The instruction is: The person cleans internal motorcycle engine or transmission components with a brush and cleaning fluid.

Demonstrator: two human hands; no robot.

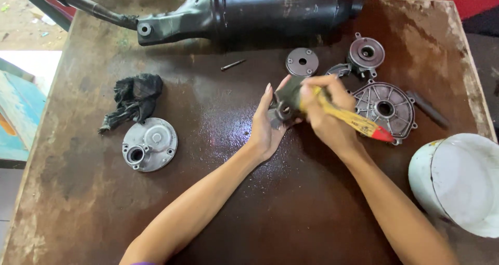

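My left hand (267,127) cups a small dark metal part (285,106) just above the middle of the desk (218,208), fingers up behind it, I'd say to steady it against the strokes. My right hand (325,114) is wrapped tight round a yellow brush (353,120), red handle tip pointing away right, bristle end against the part, though my knuckles hide the contact. Cleaned-looking pieces sit apart: a round cover (149,144) and black rag (134,100) to the left, a ribbed housing (385,109), a disc (302,62) and a flange (366,52) beyond my hands. White bucket (457,182) near right, probably within dipping reach.
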